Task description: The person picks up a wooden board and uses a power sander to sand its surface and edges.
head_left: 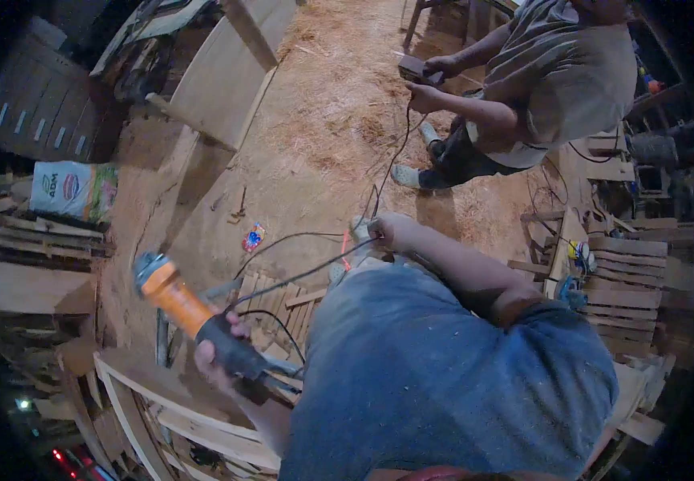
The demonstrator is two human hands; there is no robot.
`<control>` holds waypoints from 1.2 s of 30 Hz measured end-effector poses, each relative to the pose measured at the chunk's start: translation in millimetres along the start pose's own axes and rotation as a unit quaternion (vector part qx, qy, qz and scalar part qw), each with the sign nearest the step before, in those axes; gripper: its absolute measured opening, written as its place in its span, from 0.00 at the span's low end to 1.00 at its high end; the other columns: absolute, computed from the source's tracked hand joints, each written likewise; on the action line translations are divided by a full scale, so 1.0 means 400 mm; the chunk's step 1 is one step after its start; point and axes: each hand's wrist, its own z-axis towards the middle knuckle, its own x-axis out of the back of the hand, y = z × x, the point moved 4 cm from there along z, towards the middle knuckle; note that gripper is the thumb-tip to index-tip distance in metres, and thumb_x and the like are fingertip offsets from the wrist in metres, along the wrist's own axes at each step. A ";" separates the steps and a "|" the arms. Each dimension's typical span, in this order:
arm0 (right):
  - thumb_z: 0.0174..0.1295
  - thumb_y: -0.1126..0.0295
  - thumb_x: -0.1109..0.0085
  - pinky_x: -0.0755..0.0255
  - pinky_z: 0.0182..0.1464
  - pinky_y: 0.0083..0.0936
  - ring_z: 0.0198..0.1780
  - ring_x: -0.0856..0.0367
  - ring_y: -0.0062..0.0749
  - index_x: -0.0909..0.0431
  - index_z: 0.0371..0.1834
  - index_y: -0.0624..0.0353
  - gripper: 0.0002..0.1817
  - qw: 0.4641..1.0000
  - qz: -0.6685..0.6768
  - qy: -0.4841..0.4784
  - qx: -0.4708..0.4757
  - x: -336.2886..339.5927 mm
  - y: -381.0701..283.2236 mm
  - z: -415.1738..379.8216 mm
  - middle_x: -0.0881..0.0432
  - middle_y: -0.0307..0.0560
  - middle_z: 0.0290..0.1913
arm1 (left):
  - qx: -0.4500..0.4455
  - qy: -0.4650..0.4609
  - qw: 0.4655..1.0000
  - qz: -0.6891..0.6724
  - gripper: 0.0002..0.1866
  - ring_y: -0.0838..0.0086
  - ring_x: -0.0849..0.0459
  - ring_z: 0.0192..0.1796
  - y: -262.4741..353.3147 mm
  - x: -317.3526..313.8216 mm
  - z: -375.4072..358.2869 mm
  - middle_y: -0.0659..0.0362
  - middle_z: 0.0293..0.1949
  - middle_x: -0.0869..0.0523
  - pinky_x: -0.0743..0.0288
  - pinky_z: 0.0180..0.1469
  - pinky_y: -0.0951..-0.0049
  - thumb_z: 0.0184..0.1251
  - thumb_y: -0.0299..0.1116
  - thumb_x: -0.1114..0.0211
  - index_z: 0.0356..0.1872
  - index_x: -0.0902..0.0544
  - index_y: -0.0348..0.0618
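Note:
An orange and black power tool (174, 297) with a round metal head is in my left hand (222, 353), whose fingers wrap round its black rear part. The tool points up and to the left. My right hand (391, 231) is closed on a dark cable (307, 272) in front of my waist. From there the cable runs down towards the tool, and more of it loops beside my left hand.
A co-worker (555, 80) stands at the upper right, holding a tool (419, 69) with a cable. Wood shavings (323, 96) cover the floor. A wooden frame (178, 409) stands at lower left, a printed sack (74, 191) at left, and slatted wood pieces (623, 280) at right.

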 end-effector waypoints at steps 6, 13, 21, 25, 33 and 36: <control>0.57 0.64 0.25 0.23 0.59 0.45 0.59 0.17 0.58 0.16 0.54 0.54 0.22 0.965 0.100 0.159 0.183 0.087 0.060 0.059 0.17 0.56 0.58 | -0.185 0.122 0.974 0.041 0.40 0.64 0.20 0.52 0.102 -0.046 0.018 0.48 0.54 0.20 0.20 0.48 0.67 0.60 0.35 0.24 0.70 0.35 0.34; 0.58 0.56 0.23 0.23 0.59 0.43 0.62 0.20 0.53 0.25 0.73 0.53 0.39 0.938 0.243 0.220 -0.115 0.188 0.493 0.212 0.20 0.57 0.67 | -0.276 0.098 0.953 0.076 0.40 0.65 0.18 0.48 0.203 -0.193 0.114 0.48 0.53 0.20 0.21 0.46 0.68 0.59 0.34 0.23 0.69 0.35 0.34; 0.52 0.47 0.15 0.29 0.71 0.51 0.80 0.36 0.50 0.45 0.86 0.47 0.62 0.803 0.553 0.165 -0.148 0.373 0.381 0.359 0.35 0.56 0.81 | -0.363 0.022 0.929 0.074 0.39 0.65 0.17 0.43 0.229 -0.394 0.260 0.49 0.51 0.19 0.22 0.44 0.68 0.58 0.32 0.22 0.68 0.35 0.34; 0.51 0.55 0.13 0.34 0.78 0.42 0.82 0.38 0.43 0.45 0.87 0.49 0.62 0.933 0.294 -0.098 0.184 0.415 0.022 0.504 0.39 0.54 0.84 | -0.373 0.024 0.924 0.080 0.39 0.66 0.16 0.41 0.254 -0.477 0.358 0.50 0.51 0.19 0.22 0.43 0.68 0.58 0.31 0.22 0.67 0.35 0.34; 0.60 0.50 0.23 0.30 0.71 0.44 0.72 0.25 0.53 0.33 0.76 0.58 0.45 0.805 0.226 -0.206 0.508 0.205 -0.603 0.617 0.25 0.59 0.73 | -0.423 -0.022 0.901 0.098 0.38 0.66 0.14 0.37 0.420 -0.472 0.405 0.51 0.50 0.19 0.23 0.40 0.69 0.57 0.29 0.21 0.66 0.35 0.34; 0.63 0.56 0.26 0.26 0.65 0.44 0.64 0.19 0.53 0.23 0.66 0.59 0.31 0.874 0.167 -0.156 0.429 0.260 -0.630 0.700 0.20 0.58 0.65 | -0.406 -0.056 0.907 0.092 0.39 0.66 0.14 0.37 0.533 -0.417 0.424 0.52 0.49 0.19 0.23 0.39 0.67 0.55 0.27 0.21 0.65 0.35 0.35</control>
